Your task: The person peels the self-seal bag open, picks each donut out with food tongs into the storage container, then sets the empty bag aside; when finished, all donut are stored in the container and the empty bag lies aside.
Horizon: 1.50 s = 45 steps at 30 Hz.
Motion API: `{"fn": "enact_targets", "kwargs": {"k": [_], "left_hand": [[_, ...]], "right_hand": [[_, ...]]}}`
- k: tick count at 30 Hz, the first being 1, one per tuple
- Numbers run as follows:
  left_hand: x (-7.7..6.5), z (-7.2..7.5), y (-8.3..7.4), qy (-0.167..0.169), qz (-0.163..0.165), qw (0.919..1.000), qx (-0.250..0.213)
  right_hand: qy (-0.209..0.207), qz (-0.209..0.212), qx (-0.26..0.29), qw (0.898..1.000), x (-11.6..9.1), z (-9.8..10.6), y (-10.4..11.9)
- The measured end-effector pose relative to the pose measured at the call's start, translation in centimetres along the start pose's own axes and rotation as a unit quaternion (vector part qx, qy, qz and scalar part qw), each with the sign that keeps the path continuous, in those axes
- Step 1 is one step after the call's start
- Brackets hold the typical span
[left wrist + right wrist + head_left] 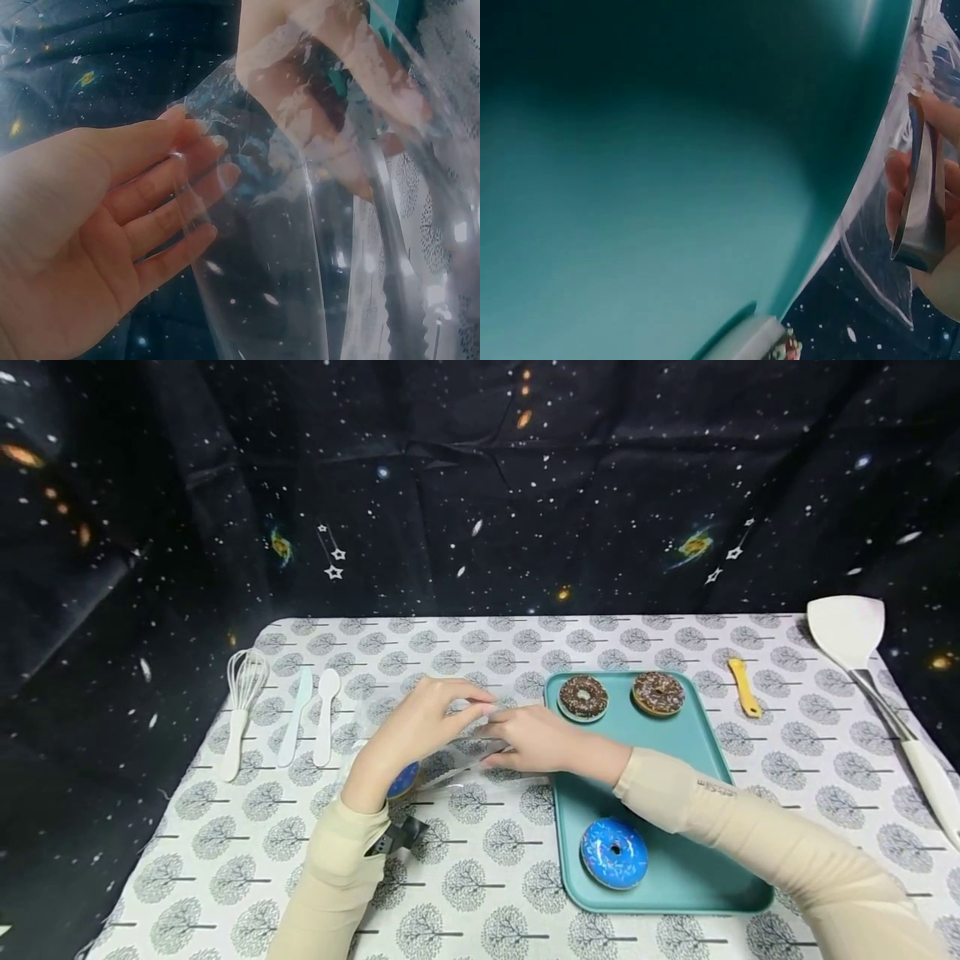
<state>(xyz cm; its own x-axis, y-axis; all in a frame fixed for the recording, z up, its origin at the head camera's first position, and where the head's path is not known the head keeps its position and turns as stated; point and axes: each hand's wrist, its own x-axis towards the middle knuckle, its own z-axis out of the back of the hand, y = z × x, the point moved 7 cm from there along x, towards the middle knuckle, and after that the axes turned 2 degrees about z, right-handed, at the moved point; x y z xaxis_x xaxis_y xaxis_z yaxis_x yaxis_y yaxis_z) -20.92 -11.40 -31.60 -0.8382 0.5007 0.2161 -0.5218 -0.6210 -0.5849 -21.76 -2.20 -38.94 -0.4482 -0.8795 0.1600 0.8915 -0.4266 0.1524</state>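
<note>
Near the middle of the table, my left hand (420, 722) pinches the edge of a clear plastic bag (262, 247) between thumb and fingertips. My right hand (528, 739) grips metal tongs (924, 217), whose scalloped arms show through or beside the film in the left wrist view; I cannot tell how far inside the bag they are. A blue doughnut (402, 779) is partly hidden behind my left wrist, by the bag. Under my right forearm lies a teal tray (675, 881) with two chocolate sprinkled doughnuts (583, 697) at its far end and another blue doughnut (614, 852) near the front.
At the left lie a whisk (238, 718), a pale blue knife (296, 718) and a white spoon (326, 717). Beyond the tray's right side are a small yellow-handled tool (744, 687) and a large white spatula (847, 627). A dark starry cloth (480, 527) hangs behind the table.
</note>
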Motion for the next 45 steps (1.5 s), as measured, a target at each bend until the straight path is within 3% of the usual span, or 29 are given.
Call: {"fn": "enact_targets", "kwargs": {"k": [13, 31, 45], "left_hand": [[-0.1, -0.3, 0.0, 0.003, 0.005, 1.0000, -0.001], [0.1, -0.4, 0.4, 0.004, 0.007, 1.0000, 0.003], [0.1, 0.0, 0.5, 0.003, 0.009, 1.0000, -0.001]], "right_hand": [[-0.013, -0.004, 0.045, 0.999, 0.5, -0.4, 0.8], [-0.023, -0.013, 0.037, 0.999, 0.4, -0.8, 0.9], [-0.049, -0.001, 0.022, 0.999, -0.8, 0.7, -0.1]]}}
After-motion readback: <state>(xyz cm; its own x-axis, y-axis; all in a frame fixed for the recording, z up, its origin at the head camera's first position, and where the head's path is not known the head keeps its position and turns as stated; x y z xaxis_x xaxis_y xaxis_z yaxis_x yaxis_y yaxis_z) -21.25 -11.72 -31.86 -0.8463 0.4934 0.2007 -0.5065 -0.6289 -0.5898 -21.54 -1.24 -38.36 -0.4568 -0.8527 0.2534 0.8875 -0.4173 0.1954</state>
